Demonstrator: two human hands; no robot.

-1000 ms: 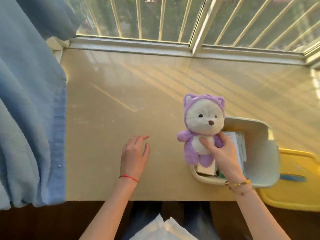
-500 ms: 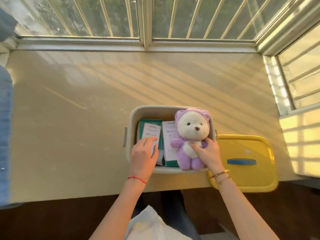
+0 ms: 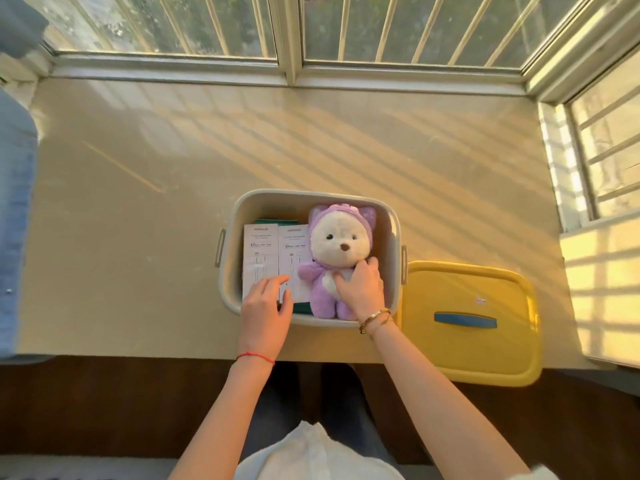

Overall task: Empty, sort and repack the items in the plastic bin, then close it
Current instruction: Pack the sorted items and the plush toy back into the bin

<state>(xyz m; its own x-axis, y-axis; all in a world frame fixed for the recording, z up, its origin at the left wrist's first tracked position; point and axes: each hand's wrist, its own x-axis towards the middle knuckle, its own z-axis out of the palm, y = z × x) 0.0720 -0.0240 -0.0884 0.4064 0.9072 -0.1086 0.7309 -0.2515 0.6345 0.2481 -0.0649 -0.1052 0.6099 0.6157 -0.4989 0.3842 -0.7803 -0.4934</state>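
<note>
Repacking looks nearly done: right hand [image 3: 360, 287] grips the plush bear [image 3: 334, 258] inside the bin [image 3: 231, 265], left hand [image 3: 266, 308] rests relaxed on boxes [image 3: 273, 258], yellow lid [image 3: 471, 320] lies lower right, unfitted.

Warm, low sun coming in from the window [image 3: 294, 29] at 12 and 3 o'clock. Sill [image 3: 173, 168] bright, amber cast, striped with diagonal bar shadows running from 10 toward 4. Hot patch at 3 o'clock is near blown out; lid [image 3: 478, 320] glows. Floor strip at 6 is dark. Wide-angle bend curves the frame lines toward the edges. Centre fairly sharp, corners soft, text on boxes [image 3: 273, 251] unreadable.
</note>
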